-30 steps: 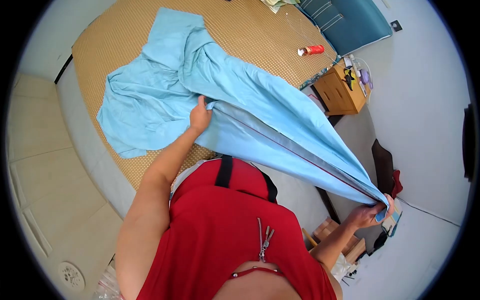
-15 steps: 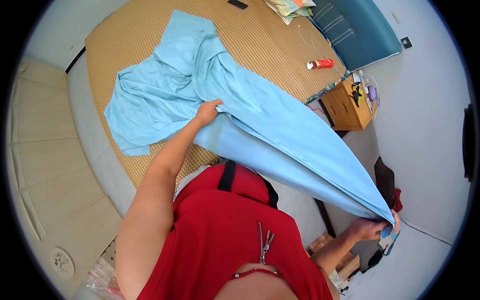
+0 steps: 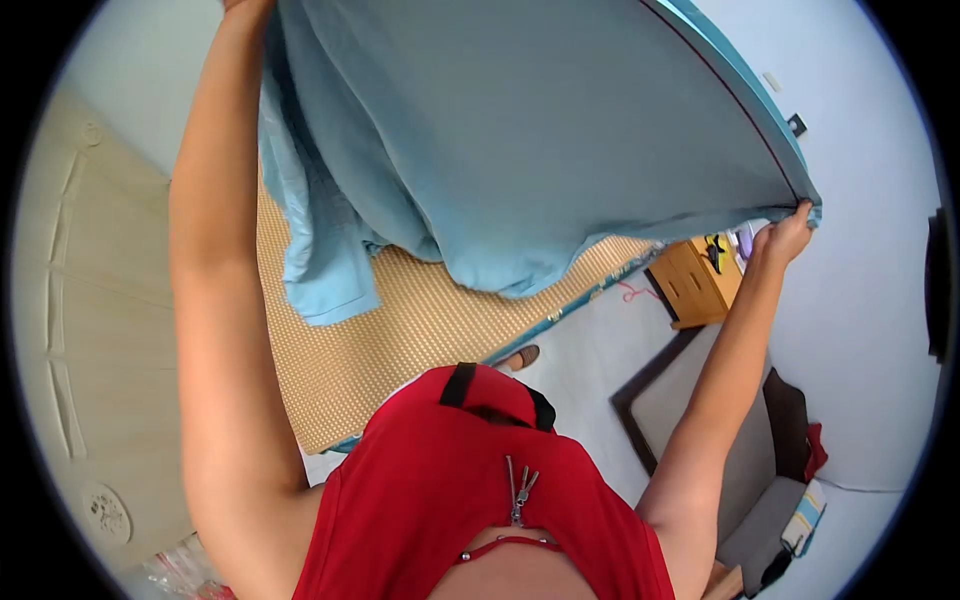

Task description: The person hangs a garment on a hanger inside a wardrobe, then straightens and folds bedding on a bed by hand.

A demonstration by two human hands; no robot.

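A large light blue bed sheet [image 3: 560, 150] is stretched up in front of me between my raised hands. A thin dark red line runs along its right border. My right hand [image 3: 787, 238] is closed on a corner of the sheet at the right. At the top left, my left hand [image 3: 246, 6] grips the other side, its fingers mostly cut off by the frame edge. Folds hang down on the left, and the lower edge trails over the woven mat [image 3: 420, 330] on the bed. Most of the bed is hidden behind the cloth.
A wooden bedside cabinet [image 3: 697, 283] with small items on top stands right of the bed. Nearer me on the right is a grey cushioned seat [image 3: 680, 385] with dark edging. Pale cupboard doors [image 3: 110, 290] line the left side. A shoe [image 3: 523, 357] shows below the bed edge.
Both hands have risen, the left up and leftward, the right upward. The sheet, earlier lying mostly across the bed, is now lifted and spread wide, covering the headboard from view.
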